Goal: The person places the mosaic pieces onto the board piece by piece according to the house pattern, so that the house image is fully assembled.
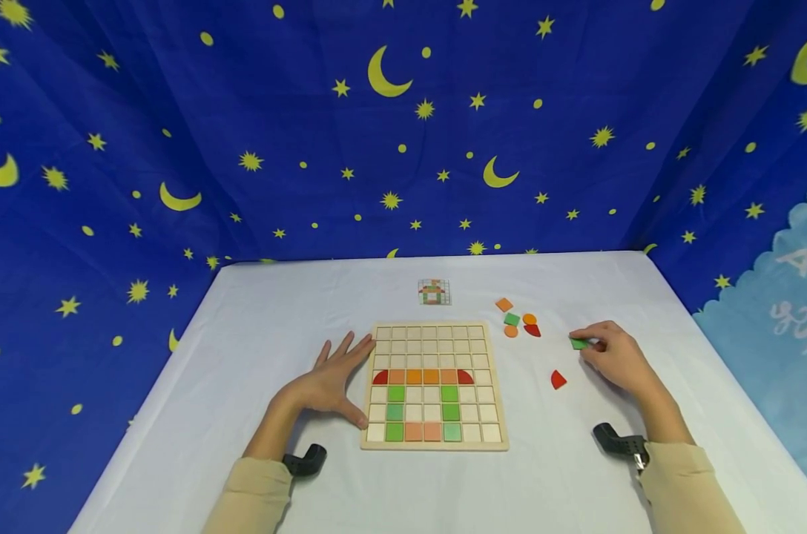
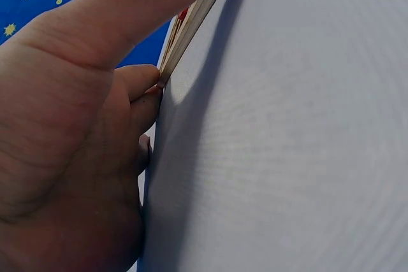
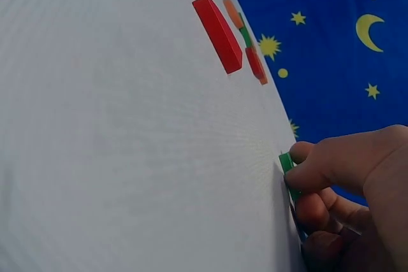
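Note:
A wooden grid board [image 1: 435, 447] lies mid-table, with red, orange and green tiles in several of its cells. My left hand [image 1: 330, 380] rests at the board's left edge, fingers spread and straight, thumb at the lower left corner. In the left wrist view the board's side [image 2: 197, 27] shows by the fingertips. To the right of the board, my right hand [image 1: 616, 357] pinches a green tile [image 1: 580, 343] between thumb and fingers, close over the table. That green tile [image 3: 288, 169] is partly covered by the fingers in the right wrist view.
A red quarter-circle tile [image 1: 558, 380] lies between board and right hand. Beyond it sit an orange square [image 1: 504, 305], a green square [image 1: 512, 319], two orange circles and another red tile [image 1: 532, 331]. A small pattern card [image 1: 434, 292] lies behind the board.

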{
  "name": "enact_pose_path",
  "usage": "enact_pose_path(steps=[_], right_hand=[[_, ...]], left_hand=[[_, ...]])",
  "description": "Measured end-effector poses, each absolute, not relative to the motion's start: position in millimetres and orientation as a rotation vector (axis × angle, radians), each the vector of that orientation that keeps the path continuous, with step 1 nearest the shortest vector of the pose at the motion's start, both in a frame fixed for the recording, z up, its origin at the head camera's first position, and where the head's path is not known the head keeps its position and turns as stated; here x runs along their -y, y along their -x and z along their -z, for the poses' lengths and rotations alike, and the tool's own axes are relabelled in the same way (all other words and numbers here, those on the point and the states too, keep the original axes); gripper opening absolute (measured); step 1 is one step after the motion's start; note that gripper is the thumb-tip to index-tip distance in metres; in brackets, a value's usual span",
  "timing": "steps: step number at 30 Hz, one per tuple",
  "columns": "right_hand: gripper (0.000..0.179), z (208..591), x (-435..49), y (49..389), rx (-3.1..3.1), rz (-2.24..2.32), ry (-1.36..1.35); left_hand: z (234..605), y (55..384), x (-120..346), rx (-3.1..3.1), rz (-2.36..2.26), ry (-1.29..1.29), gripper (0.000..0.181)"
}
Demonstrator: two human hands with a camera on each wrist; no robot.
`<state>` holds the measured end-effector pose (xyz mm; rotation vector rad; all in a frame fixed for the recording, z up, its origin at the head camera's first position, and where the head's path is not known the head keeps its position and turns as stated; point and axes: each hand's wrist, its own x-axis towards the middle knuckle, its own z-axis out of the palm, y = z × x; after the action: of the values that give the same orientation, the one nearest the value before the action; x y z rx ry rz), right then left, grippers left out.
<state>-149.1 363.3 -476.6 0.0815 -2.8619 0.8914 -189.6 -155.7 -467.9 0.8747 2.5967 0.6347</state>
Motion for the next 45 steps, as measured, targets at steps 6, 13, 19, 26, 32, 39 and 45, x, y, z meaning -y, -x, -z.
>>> enact_pose_path(steps=[6, 13, 19, 26, 32, 39, 45], right_hand=[[0.031, 476.0, -364.9, 149.2, 2.877, -0.879, -0.051], [0.037, 473.2, -361.8, 147.0, 2.909, -0.848, -0.067], [0.034, 473.3, -360.1, 149.1, 2.896, -0.863, -0.102], [0.034, 474.0, -351.1, 152.7, 2.92, -0.888, -0.152], [0.034, 471.9, -337.2, 155.9, 2.926, -0.914, -0.186], [0.035, 466.2, -313.9, 160.0, 2.953, -0.959, -0.234], [0.035, 465.2, -299.7, 162.4, 2.932, -1.007, -0.298]], left_hand=[[466.1, 190.5, 155.4, -2.595, -0.656, -0.884, 0.142], [468.0, 190.2, 156.1, -2.587, -0.646, -0.87, 0.143], [468.4, 190.1, 156.1, -2.588, -0.653, -0.874, 0.142], [469.1, 189.0, 157.2, -2.597, -0.628, -0.871, 0.142], [470.0, 189.9, 157.1, -2.598, -0.631, -0.888, 0.142], [468.0, 190.0, 156.1, -2.596, -0.63, -0.889, 0.142], [467.9, 190.1, 156.8, -2.598, -0.616, -0.885, 0.142]])
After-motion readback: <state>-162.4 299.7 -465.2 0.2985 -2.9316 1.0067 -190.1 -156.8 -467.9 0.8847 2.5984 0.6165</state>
